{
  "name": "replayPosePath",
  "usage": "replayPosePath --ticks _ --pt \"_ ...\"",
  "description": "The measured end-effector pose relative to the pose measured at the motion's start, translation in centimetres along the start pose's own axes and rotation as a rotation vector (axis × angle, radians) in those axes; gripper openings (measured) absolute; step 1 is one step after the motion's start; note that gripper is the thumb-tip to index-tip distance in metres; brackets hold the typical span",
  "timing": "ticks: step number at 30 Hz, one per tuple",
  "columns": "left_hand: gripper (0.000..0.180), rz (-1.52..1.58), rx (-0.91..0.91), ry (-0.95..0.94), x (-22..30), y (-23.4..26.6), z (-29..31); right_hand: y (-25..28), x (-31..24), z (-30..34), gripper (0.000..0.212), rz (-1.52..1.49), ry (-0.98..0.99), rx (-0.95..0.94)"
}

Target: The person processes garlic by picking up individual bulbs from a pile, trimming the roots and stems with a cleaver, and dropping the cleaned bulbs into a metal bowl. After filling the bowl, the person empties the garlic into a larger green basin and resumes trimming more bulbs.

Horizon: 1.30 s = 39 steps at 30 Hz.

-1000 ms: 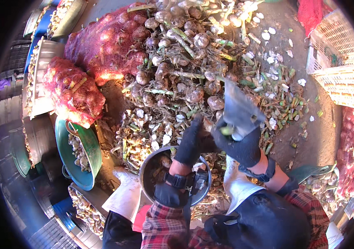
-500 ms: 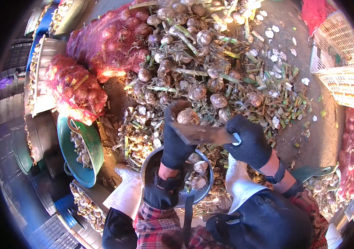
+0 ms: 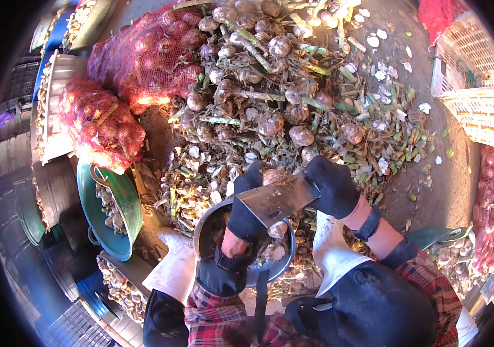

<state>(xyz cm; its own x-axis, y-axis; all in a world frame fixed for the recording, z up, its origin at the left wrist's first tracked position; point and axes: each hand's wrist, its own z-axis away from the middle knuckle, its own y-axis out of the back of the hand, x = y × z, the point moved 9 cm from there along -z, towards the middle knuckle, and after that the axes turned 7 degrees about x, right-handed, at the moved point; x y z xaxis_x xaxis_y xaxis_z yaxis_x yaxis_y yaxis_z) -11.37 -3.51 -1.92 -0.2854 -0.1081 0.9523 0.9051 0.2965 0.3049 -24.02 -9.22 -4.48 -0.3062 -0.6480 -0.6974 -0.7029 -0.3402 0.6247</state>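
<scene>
My right hand (image 3: 332,186), in a black glove, grips a cleaver-like knife (image 3: 279,200) whose broad, dirty blade reaches left across to my other hand. Behind the blade, my left hand (image 3: 247,202), gloved in black too, is closed round a garlic bulb (image 3: 275,175); the blade partly hides it. Below both hands, a metal basin (image 3: 292,261) sits between my white-booted legs, with trimmed garlic bulbs (image 3: 274,251) in it. Just beyond the hands spreads a heap of garlic with stalks and roots (image 3: 270,124).
At far left lie red net sacks (image 3: 99,124) of bulbs, with a green basin (image 3: 86,194) of garlic nearer me. White crates (image 3: 481,110) and another net sack (image 3: 493,202) stand at the right. Cut stalks and peelings (image 3: 391,139) litter the floor.
The knife has turned from nearly edge-on to showing its broad face, and its tip has dropped. My right hand has shifted slightly up and left; my left hand has come down a little.
</scene>
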Motion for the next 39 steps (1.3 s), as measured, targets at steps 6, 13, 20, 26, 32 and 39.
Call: replayPosePath --ticks 6,13,20,26,32,39 --pt "0.050 -0.017 -0.018 0.224 -1.8 0.2 0.6 -1.3 0.4 0.6 0.039 -0.142 0.022 0.024" --pt "0.038 -0.005 0.283 0.247 0.0 5.9 0.0 1.3 7.8 1.8 0.014 0.119 -0.483 0.155" --pt "0.021 0.691 0.762 0.363 -5.1 6.6 1.8 -0.5 1.1 0.4 0.012 -0.302 -0.483 0.220" --pt "0.018 1.128 0.770 0.415 -9.6 4.6 3.0 1.7 0.2 0.0 0.013 -0.321 -0.433 0.374" --pt "0.018 1.269 0.717 0.546 -6.6 -1.4 2.8 -1.1 0.4 1.8 0.021 -0.239 -0.392 0.202" --pt "0.025 0.908 0.630 0.565 -6.2 -2.0 6.4 -3.7 2.7 4.1 0.019 -0.095 -0.392 0.185"
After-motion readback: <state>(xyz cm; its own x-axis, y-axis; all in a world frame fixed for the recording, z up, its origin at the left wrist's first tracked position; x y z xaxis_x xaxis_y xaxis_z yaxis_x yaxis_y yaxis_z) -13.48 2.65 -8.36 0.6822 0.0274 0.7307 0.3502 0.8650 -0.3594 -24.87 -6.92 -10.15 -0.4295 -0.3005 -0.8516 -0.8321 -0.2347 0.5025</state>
